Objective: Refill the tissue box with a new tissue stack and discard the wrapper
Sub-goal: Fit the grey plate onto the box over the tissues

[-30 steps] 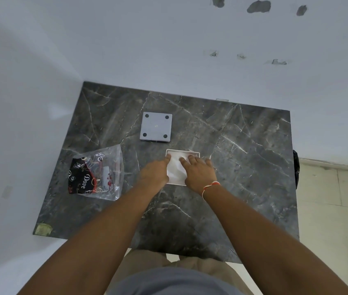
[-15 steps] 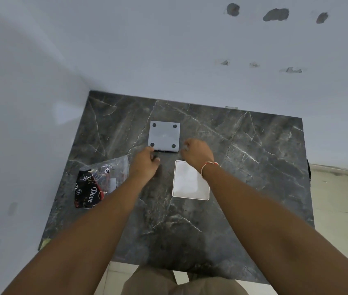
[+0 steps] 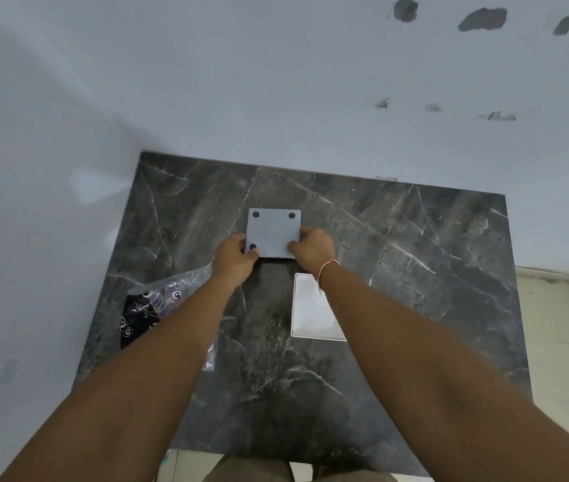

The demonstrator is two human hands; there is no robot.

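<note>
A grey square panel with black round feet (image 3: 273, 233), the tissue box's base, lies on the dark marble table (image 3: 415, 273). My left hand (image 3: 235, 259) grips its near left corner and my right hand (image 3: 312, 248) grips its near right corner. Nearer to me, the white open tissue box (image 3: 311, 311) sits on the table with white tissue showing inside, partly hidden by my right forearm. A clear plastic wrapper with a black printed label (image 3: 158, 307) lies crumpled at the left, partly under my left forearm.
White walls close off the table at the back and the left. The table's right edge drops to a pale tiled floor (image 3: 561, 325). The near table edge is just above my legs.
Both hands left the white box, moved away from me to the grey panel and closed on its near corners. The camera shifted, so the table sits lower in view.
</note>
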